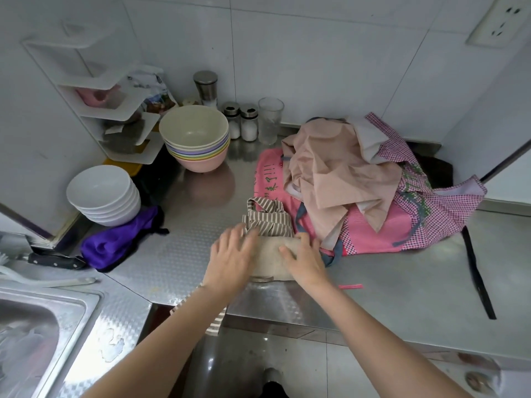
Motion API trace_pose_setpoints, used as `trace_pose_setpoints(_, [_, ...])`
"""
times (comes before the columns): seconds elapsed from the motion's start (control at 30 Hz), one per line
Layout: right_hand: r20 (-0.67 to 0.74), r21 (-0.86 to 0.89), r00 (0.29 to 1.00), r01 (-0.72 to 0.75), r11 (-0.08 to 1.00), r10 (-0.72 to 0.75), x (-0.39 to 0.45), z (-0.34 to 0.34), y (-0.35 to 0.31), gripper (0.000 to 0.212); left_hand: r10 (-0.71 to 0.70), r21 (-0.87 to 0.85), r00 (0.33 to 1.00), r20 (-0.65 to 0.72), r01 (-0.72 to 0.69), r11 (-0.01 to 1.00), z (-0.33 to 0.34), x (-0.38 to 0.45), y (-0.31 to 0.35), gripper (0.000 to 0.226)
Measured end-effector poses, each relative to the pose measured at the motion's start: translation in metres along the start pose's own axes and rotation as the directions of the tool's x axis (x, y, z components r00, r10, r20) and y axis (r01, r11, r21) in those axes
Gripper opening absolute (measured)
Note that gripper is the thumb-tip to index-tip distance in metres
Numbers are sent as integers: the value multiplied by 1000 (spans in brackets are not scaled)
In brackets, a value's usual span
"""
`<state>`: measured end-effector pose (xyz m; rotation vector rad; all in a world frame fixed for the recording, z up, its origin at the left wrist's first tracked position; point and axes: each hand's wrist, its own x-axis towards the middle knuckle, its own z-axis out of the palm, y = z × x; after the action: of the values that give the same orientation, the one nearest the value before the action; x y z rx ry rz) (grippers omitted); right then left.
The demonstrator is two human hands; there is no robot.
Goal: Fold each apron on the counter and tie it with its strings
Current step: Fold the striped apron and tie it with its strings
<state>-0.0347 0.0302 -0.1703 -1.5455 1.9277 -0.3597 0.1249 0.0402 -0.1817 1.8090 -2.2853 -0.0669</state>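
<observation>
A beige apron with brown-and-white striped trim (268,225) lies rolled into a compact bundle near the front edge of the steel counter (178,254). My left hand (231,259) rests flat on its left end, fingers spread. My right hand (301,259) presses on its right end, fingers laid over the roll. A striped strap (214,320) hangs off the counter edge under my left forearm. Behind, a heap holds a peach apron (336,170) on a pink apron (373,225) and a checked pink one (448,208).
Stacked pastel bowls (195,139) and white bowls (106,193) stand at the left rear, with shakers (241,122) and a glass (270,119) by the wall. A purple cloth (115,245) and knife (54,261) lie left. The sink (34,334) is lower left. A black strap (478,280) trails right.
</observation>
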Motion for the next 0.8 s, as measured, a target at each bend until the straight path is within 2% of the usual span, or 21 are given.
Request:
trace_pose_setpoints(0.03, [-47, -156, 995, 84, 984, -92, -4, -3, -3, 50, 143, 62, 987, 69, -147, 987, 0, -3, -1, 82])
trace_pose_setpoints(0.07, [-82, -310, 965, 212, 927, -248, -7, -3, -5, 50, 203, 73, 965, 168, -217, 973, 1, -5, -1, 88])
trace_pose_setpoints(0.13, [-7, -487, 869, 429, 761, -494, -11, 1, -5, 54, 141, 67, 920, 364, -178, 982, 3, -5, -3, 93])
trace_pose_setpoints(0.17, [26, -540, 837, 472, 697, -546, -14, 4, -4, 61, 127, 80, 917, 378, -169, 982, 2, -5, -3, 95])
trace_pose_setpoints(0.23, [134, -602, 862, 462, 651, -488, -24, 11, -1, 82, 134, 123, 919, 370, -191, 974, 8, -8, -4, 97])
trace_pose_setpoints(0.3, [233, -647, 885, 450, 615, -403, -27, 18, 6, 91, 116, 150, 913, 392, -187, 971, 12, -9, -4, 96])
trace_pose_setpoints(0.37, [229, -713, 893, 424, 558, -387, -18, 20, 7, 94, 69, 191, 913, 402, -158, 969, 16, -4, -1, 94])
trace_pose_setpoints(0.47, [229, -732, 909, 397, 554, -349, -2, 24, 1, 83, 19, 218, 903, 429, -124, 968, 19, 9, 4, 87])
trace_pose_setpoints(0.53, [163, -744, 913, 362, 561, -373, 5, 29, -2, 73, 1, 231, 902, 431, -111, 967, 17, 14, 7, 83])
trace_pose_setpoints(0.6, [124, -737, 914, 345, 581, -387, 7, 29, -4, 73, 3, 246, 914, 406, -113, 963, 10, 14, 8, 82])
trace_pose_setpoints(0.7, [100, -720, 872, 396, 571, -479, 4, 9, -5, 80, 73, 269, 952, 298, -158, 950, -4, 10, 6, 79])
trace_pose_setpoints(0.73, [101, -728, 863, 402, 555, -494, -2, -1, -7, 78, 92, 257, 949, 300, -174, 951, -8, 7, 5, 75])
trace_pose_setpoints(0.8, [198, -724, 855, 458, 516, -480, -16, -16, -8, 70, 129, 211, 919, 373, -219, 953, -14, 1, 8, 69])
